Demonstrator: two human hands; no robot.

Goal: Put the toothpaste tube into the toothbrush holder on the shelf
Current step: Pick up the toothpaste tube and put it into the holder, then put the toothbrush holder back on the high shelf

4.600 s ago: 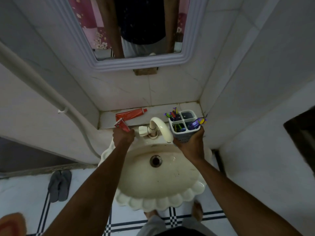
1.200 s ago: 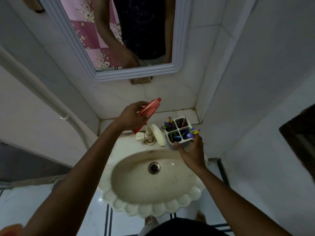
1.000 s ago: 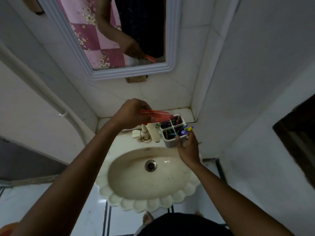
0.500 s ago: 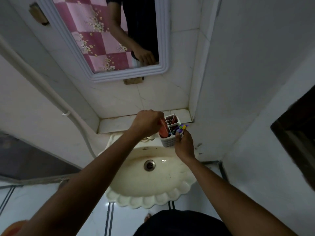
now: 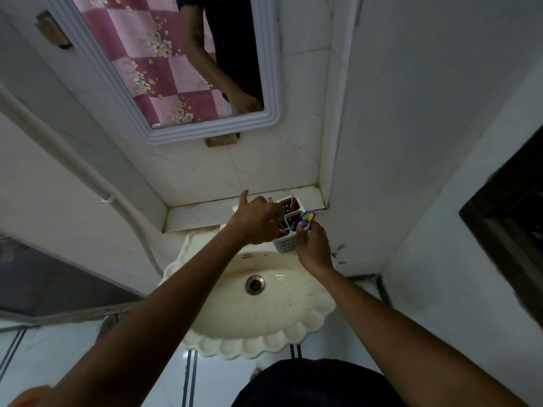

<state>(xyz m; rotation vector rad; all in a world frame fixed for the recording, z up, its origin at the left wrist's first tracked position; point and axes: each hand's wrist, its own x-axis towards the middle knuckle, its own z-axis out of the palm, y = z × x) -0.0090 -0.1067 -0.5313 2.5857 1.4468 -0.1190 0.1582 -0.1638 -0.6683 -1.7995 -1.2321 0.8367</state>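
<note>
The white four-compartment toothbrush holder is at the shelf's right end, over the back rim of the sink. My right hand grips its front right side. Purple and yellow toothbrush handles stick out just above that hand. My left hand covers the holder's left compartments, fingers curled down into it and thumb pointing up. Only a small red bit of the toothpaste tube shows under those fingers, inside a front compartment. The rest of the tube is hidden.
The tiled shelf runs along the back wall below the mirror. A cream scalloped sink with its drain lies beneath my arms. The right wall is close to the holder. A pipe crosses the left wall.
My left hand has lowered the red tube from above the holder down into a front compartment, so the tube is now almost hidden. My right hand has stayed on the holder.
</note>
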